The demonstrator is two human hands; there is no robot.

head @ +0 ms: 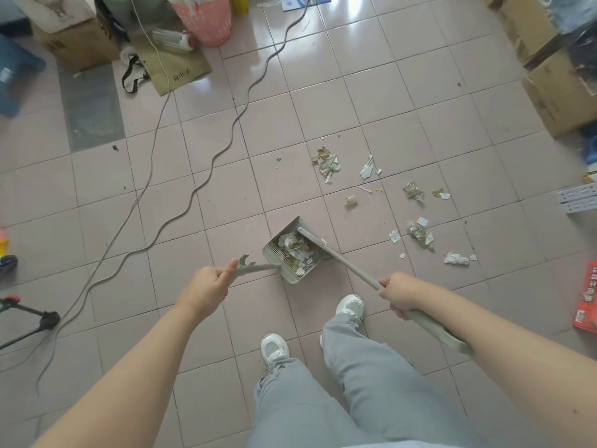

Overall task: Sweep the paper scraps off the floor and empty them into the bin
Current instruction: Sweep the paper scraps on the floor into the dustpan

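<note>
My left hand (210, 286) grips the handle of a pale green dustpan (273, 253) that rests on the tiled floor in front of my feet. Several paper scraps lie inside the pan. My right hand (399, 294) is closed on the long handle of a broom (349, 270), whose head sits at the pan's mouth. More paper scraps (326, 163) lie scattered on the tiles beyond and to the right of the pan, with other clusters of scraps (420, 232) nearer my right side. A pink basket-like bin (206, 21) stands at the far top.
Two long cables (206, 176) snake across the floor on the left. Cardboard boxes (562, 98) line the right wall and another cardboard box (74, 40) sits top left. A tripod leg (38, 321) is at the left edge, a red box (586, 295) at the right edge.
</note>
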